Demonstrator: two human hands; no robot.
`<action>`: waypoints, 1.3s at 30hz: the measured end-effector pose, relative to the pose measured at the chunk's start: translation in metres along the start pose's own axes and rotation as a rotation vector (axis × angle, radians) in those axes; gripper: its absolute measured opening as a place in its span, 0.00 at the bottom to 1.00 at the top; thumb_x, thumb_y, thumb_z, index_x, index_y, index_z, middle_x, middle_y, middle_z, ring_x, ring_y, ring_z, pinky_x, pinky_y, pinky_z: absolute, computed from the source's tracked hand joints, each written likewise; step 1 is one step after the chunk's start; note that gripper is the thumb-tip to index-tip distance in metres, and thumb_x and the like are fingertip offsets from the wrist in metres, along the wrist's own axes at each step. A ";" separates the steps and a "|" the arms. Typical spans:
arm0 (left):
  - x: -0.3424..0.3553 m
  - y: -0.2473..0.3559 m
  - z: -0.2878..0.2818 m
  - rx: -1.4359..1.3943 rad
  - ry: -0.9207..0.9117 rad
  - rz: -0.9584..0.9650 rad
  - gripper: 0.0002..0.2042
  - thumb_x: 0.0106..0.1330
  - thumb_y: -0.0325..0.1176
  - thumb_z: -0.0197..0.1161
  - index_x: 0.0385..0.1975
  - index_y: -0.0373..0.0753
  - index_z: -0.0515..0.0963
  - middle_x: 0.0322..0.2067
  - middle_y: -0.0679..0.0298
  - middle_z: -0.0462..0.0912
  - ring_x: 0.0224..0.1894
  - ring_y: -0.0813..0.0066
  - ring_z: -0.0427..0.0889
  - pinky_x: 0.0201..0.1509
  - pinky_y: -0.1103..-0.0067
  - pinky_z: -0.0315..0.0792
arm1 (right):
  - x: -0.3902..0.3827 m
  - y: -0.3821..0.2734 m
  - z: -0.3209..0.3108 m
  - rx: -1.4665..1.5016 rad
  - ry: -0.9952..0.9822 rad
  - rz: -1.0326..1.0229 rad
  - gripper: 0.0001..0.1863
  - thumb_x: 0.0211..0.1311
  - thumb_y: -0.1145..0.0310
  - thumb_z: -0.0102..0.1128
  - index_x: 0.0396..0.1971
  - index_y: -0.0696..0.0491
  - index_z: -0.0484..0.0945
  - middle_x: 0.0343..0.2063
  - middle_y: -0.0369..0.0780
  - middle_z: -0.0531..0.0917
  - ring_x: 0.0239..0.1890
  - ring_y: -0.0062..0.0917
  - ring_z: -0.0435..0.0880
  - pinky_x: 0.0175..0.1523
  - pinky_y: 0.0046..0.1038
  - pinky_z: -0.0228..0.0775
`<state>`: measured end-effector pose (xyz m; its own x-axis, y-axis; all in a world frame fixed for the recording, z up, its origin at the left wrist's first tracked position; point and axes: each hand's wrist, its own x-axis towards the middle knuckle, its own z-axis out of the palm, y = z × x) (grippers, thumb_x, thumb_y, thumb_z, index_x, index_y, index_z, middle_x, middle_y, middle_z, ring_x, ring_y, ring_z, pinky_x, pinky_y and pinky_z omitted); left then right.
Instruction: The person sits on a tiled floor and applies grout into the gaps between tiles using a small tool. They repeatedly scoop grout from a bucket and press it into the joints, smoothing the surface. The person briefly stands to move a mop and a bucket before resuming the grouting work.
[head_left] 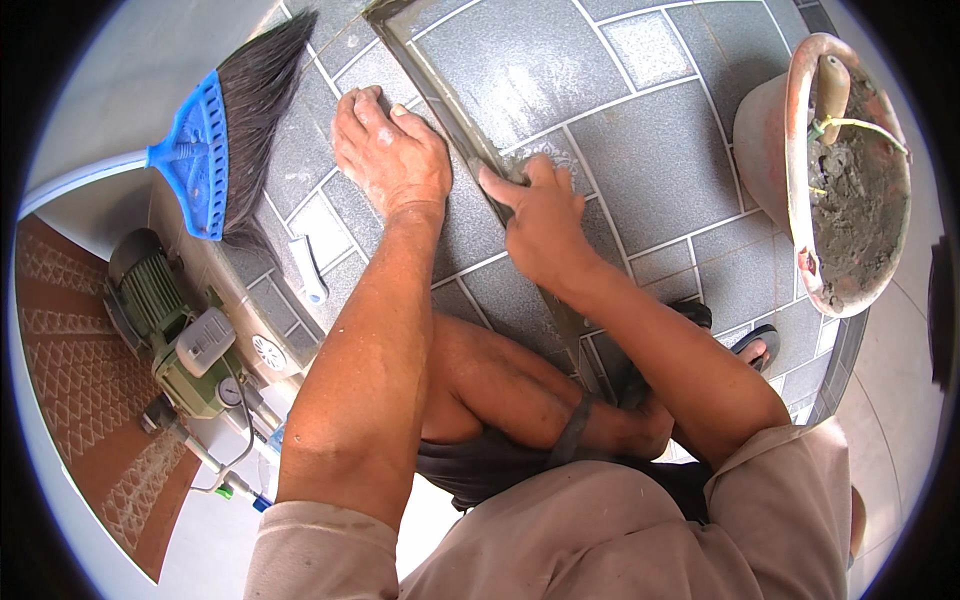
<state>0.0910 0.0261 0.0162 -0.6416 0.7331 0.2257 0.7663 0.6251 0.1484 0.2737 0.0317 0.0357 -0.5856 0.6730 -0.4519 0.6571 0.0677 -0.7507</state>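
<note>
My left hand (390, 155) rests palm down on a grey floor tile (470, 285), fingers slightly bent and apart. Just to its right, my right hand (540, 215) is curled over the narrow cement-smeared channel (420, 70) that runs between the tiles, its thumb extended along it; whatever its fingers grip is hidden beneath them. A small white and dark plastic object (308, 268) lies on the tiles below my left hand. At the right stands a bucket (760, 170) of wet grey cement (850, 210), with a wooden-handled tool (832, 95) resting in it.
A blue broom (195, 150) with dark bristles lies at the upper left. A green motor pump (170, 310) with pipes and a gauge sits at lower left beside a raised tiled edge and a small drain (268, 352). My bent legs and sandaled foot are below the hands.
</note>
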 end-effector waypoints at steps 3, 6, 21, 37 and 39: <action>-0.001 -0.001 0.000 0.002 0.007 0.006 0.21 0.76 0.37 0.51 0.66 0.37 0.71 0.68 0.51 0.67 0.77 0.52 0.59 0.83 0.55 0.50 | -0.010 0.001 -0.009 -0.162 0.068 -0.099 0.29 0.63 0.80 0.58 0.62 0.41 0.87 0.52 0.42 0.74 0.59 0.39 0.71 0.64 0.44 0.60; 0.000 0.001 -0.001 -0.020 0.014 -0.007 0.21 0.76 0.37 0.52 0.66 0.37 0.71 0.68 0.51 0.67 0.77 0.51 0.59 0.83 0.54 0.50 | -0.004 0.014 -0.007 -0.006 0.158 -0.139 0.28 0.62 0.82 0.56 0.61 0.46 0.87 0.51 0.44 0.77 0.58 0.41 0.72 0.64 0.43 0.63; -0.002 0.001 -0.003 -0.031 0.027 -0.013 0.22 0.74 0.37 0.52 0.65 0.37 0.71 0.67 0.50 0.68 0.76 0.50 0.61 0.82 0.53 0.51 | -0.035 0.033 0.012 0.180 0.186 -0.367 0.34 0.56 0.86 0.51 0.65 0.51 0.82 0.59 0.41 0.82 0.57 0.43 0.74 0.64 0.42 0.68; -0.003 -0.004 0.006 0.037 0.055 0.038 0.23 0.78 0.40 0.50 0.68 0.40 0.71 0.68 0.51 0.70 0.74 0.50 0.66 0.79 0.55 0.57 | -0.106 -0.008 -0.232 -0.047 -0.182 -0.269 0.12 0.61 0.76 0.64 0.43 0.52 0.90 0.41 0.45 0.87 0.52 0.41 0.84 0.57 0.40 0.77; 0.001 -0.009 -0.002 0.059 0.038 0.013 0.23 0.78 0.41 0.50 0.70 0.41 0.71 0.69 0.52 0.69 0.76 0.51 0.64 0.80 0.55 0.56 | -0.106 0.007 -0.316 -0.174 -0.052 -0.299 0.11 0.57 0.77 0.68 0.40 0.52 0.91 0.41 0.45 0.89 0.49 0.41 0.88 0.55 0.39 0.80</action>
<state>0.0834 0.0207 0.0173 -0.6288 0.7315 0.2636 0.7709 0.6308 0.0882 0.4905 0.1934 0.2312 -0.7848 0.5661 -0.2524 0.5217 0.3835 -0.7621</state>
